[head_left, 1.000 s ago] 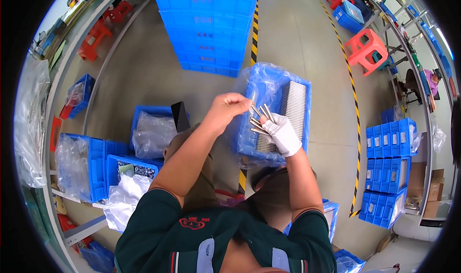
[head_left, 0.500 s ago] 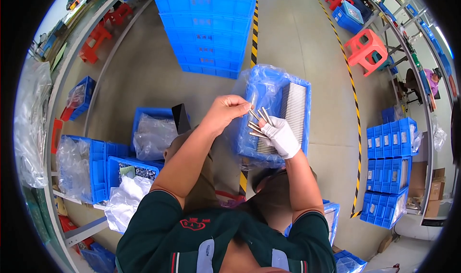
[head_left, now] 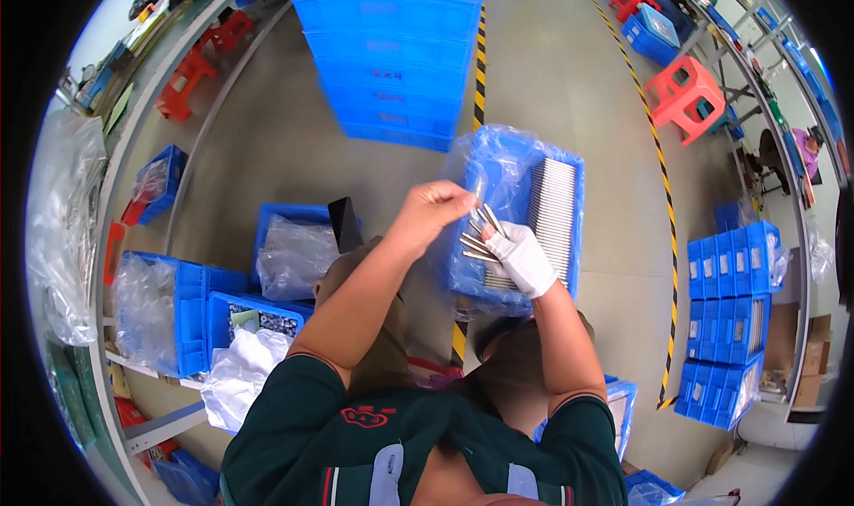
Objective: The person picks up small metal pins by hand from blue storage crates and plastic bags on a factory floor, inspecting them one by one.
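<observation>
A white glove with bare fingertips covers my right hand (head_left: 523,259), which is closed around a fan of several slim metal rods (head_left: 480,247). My bare left hand (head_left: 434,214) is just left of the rods, thumb and forefinger pinched together near their upper ends. Whatever is in that pinch is too small to make out. Both hands are above a blue crate (head_left: 580,230) lined with clear plastic film (head_left: 500,163). Along the crate's right side, a long row of similar rods (head_left: 557,212) lies stacked closely.
Ahead rises a stack of blue crates (head_left: 391,79). At left are a bagged crate (head_left: 191,319) and a bin of small metal parts (head_left: 267,321) with white plastic (head_left: 245,368) over it. More crates (head_left: 725,319) stand at right, past a striped floor line (head_left: 663,239). Red stools (head_left: 685,101) are farther off.
The whole view has shifted slightly right and down. My left hand is a little higher against the rods, still pinched. My right hand keeps its grip on the rods.
</observation>
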{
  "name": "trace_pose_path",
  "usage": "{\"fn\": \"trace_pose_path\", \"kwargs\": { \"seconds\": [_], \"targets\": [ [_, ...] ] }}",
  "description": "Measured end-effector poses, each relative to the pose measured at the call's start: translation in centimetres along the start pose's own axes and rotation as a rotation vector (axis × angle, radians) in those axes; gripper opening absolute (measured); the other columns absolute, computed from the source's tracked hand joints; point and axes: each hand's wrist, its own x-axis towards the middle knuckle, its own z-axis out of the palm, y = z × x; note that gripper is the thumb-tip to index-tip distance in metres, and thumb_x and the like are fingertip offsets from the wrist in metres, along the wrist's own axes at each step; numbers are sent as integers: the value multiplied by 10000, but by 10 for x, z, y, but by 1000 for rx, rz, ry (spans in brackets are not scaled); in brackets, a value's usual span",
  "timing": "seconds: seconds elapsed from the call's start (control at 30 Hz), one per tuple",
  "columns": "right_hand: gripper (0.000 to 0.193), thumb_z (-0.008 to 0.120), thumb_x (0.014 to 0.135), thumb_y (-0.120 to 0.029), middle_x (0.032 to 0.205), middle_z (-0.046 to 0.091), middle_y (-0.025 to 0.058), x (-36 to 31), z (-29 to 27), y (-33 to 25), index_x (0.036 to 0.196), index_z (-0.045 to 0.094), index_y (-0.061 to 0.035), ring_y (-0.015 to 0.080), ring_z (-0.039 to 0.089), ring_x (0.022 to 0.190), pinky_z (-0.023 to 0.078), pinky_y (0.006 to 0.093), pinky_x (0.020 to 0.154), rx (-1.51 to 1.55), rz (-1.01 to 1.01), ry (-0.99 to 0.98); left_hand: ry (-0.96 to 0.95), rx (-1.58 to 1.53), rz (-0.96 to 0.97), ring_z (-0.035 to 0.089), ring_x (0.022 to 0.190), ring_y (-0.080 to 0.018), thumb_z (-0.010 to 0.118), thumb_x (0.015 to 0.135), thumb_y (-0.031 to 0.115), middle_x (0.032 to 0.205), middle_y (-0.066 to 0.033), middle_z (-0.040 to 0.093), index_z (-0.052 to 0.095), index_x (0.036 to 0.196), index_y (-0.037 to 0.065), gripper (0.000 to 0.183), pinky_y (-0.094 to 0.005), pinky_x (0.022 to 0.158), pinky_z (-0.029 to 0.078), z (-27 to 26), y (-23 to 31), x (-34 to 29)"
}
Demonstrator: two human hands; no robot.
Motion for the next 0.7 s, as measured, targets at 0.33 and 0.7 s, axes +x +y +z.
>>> {"fn": "trace_pose_path", "kwargs": {
  "seconds": [0.33, 0.7],
  "targets": [
    [329, 522, 867, -323, 525, 455, -11, -4, -5, 12, 703, 532, -38, 60, 380, 426, 275, 220, 386, -54, 58, 29, -109, 74, -5, 512, 700, -65, 634, 782, 123, 753, -18, 577, 620, 772, -10, 134, -222, 631, 411, -2, -10, -2],
    [298, 545, 858, -287, 520, 436, -24, -3, -4, 15, 690, 535, -40, 61, 375, 417, 280, 222, 387, -242, -43, 140, -176, 455, 263, 537, 686, -109, 657, 745, 99, 736, -44, 559, 624, 760, -7, 112, -245, 605, 414, -5, -1, -5]
  ]
}}
